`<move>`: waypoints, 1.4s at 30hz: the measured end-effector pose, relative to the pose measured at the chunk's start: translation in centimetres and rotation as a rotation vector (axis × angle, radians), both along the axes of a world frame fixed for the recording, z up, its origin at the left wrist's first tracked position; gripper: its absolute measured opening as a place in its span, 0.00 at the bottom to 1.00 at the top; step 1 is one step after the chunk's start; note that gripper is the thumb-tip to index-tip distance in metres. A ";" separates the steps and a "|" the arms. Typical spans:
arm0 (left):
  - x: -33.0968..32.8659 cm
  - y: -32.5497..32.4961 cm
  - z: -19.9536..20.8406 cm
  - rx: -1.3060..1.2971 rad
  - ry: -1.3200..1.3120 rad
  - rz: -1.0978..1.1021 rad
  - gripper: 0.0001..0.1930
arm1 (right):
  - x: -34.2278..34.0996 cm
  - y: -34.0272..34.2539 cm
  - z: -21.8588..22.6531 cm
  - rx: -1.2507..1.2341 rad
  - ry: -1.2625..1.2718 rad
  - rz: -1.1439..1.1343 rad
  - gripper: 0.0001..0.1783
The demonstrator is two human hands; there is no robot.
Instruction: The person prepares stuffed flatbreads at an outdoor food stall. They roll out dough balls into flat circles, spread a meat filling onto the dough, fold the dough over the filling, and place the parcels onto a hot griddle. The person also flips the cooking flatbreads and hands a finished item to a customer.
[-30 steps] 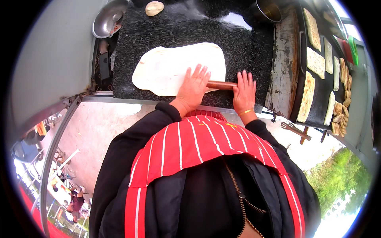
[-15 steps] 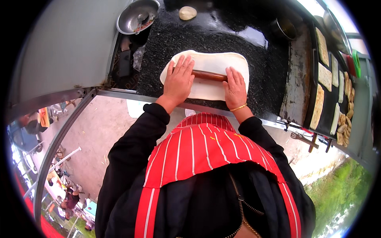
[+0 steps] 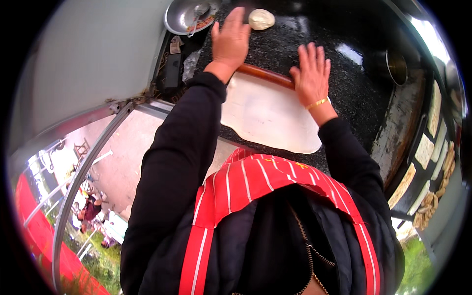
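Observation:
A wooden rolling pin (image 3: 267,75) lies across the far edge of a thin white sheet of dough (image 3: 270,115) on the black speckled worktop (image 3: 351,98). My left hand (image 3: 231,46) rests over the pin's left end, its fingers stretched forward. At the other end, my right hand (image 3: 313,73) presses down with spread fingers and a flat palm. Neither hand wraps round the pin; both cover its ends. Just beyond my left fingertips sits a round lump of dough (image 3: 261,19).
At the far left stands a metal bowl (image 3: 178,19) holding a utensil and reddish bits. A dark box-like object (image 3: 173,70) lies below it. To the right are a metal pot (image 3: 396,68) and a griddle with several flatbreads (image 3: 424,151) and browned pieces (image 3: 428,202).
Both hands and the rolling pin have moved forward, from the middle of the dough to its far edge. The fingers have lifted and straightened. My view has shifted too.

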State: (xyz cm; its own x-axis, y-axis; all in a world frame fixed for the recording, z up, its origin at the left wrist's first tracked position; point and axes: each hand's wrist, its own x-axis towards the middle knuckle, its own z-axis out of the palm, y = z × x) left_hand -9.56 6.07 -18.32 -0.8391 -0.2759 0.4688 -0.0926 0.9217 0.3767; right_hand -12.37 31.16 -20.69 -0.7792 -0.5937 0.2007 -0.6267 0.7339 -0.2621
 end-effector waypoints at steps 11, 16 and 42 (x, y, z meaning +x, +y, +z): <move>11.1 2.4 -0.2 0.596 -0.464 0.299 0.13 | 2.9 2.0 -0.6 -0.105 0.087 0.333 0.37; 10.3 2.4 0.6 0.320 -0.631 0.248 0.16 | 1.4 0.6 0.3 -0.044 0.112 0.320 0.33; 15.3 -4.8 1.0 -0.099 -0.311 -0.935 0.30 | 25.0 -10.9 1.2 -0.170 -0.128 -0.255 0.34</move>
